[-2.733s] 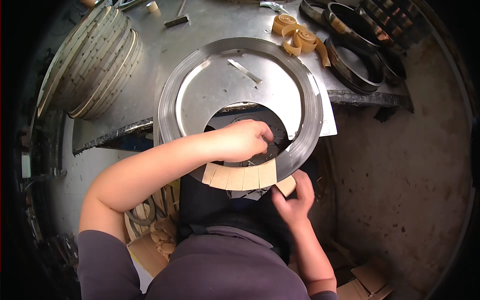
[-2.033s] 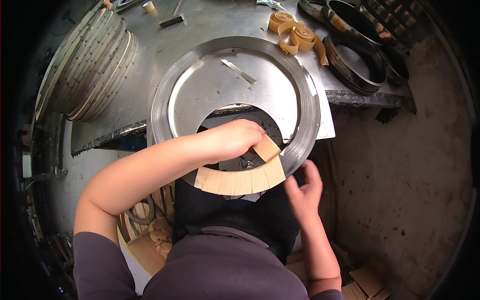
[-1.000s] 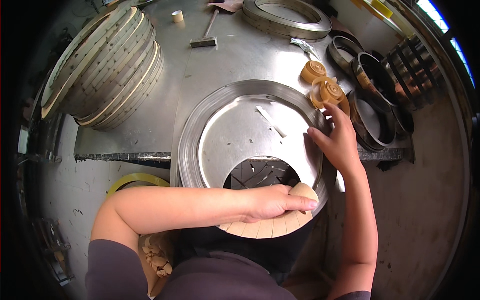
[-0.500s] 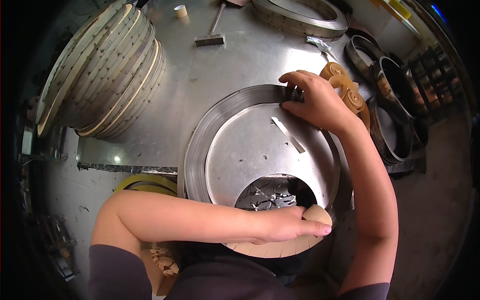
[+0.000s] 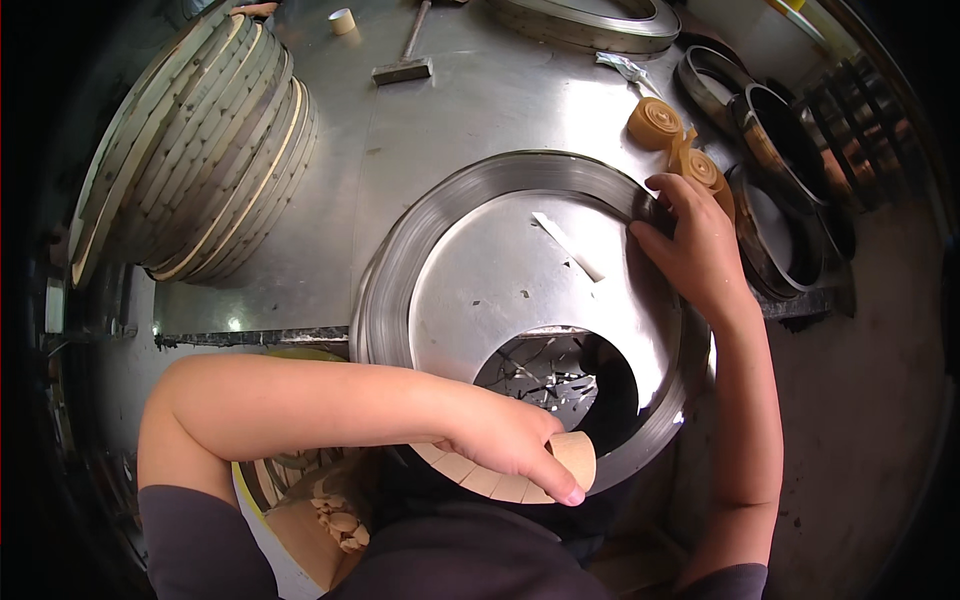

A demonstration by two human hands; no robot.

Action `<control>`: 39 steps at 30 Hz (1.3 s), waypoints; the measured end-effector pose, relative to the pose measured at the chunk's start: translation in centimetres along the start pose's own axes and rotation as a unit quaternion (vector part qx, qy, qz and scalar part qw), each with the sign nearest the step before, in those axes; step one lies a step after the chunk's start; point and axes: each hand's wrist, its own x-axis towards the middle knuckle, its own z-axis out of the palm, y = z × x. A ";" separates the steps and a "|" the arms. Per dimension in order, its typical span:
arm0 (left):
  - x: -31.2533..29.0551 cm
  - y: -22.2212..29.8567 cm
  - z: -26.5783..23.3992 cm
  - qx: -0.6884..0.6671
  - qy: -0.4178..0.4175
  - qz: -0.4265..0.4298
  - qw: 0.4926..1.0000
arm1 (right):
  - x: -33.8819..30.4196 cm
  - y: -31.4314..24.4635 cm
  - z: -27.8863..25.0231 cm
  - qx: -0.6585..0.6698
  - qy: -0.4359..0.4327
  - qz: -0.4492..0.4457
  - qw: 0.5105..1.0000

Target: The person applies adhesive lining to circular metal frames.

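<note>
A wide ring of tightly wound metal strip [image 5: 388, 300] lies on the table edge in front of me and overhangs toward my body. Tan paper pieces [image 5: 482, 480] cover part of its near rim, side by side. My left hand [image 5: 505, 438] reaches across this near side, closed on a small roll of tan tape [image 5: 576, 460], thumb along its lower edge. At the ring's far right, my right hand [image 5: 697, 240] grips the rim, thumb on the inner side and fingers over the top. A pale strip [image 5: 568, 247] lies on the metal sheet [image 5: 470, 260] inside the ring.
Stacked rings [image 5: 215, 150] lean at the left. A hammer [image 5: 403, 70] and a small tape roll [image 5: 342, 21] lie farther back. Tan coils [image 5: 655, 123] and dark metal hoops [image 5: 765, 140] sit at the right. Metal scraps [image 5: 545, 375] show through the sheet's round cutout.
The ring has turned clockwise, its paper-covered part shifting left. My left hand moved left with the tape roll. My right hand came from the far rim toward the right and nearer.
</note>
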 end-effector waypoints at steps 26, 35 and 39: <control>3.6 -1.5 1.3 0.201 0.260 -0.002 0.945 | -27.0 -12.1 8.0 0.205 0.164 0.167 0.950; -0.1 1.5 4.6 0.160 0.254 0.120 0.946 | -20.5 -11.1 3.5 0.035 0.300 0.067 0.951; 0.7 0.4 3.8 0.081 0.260 0.111 0.956 | -20.6 -11.6 3.1 0.030 0.275 0.082 0.957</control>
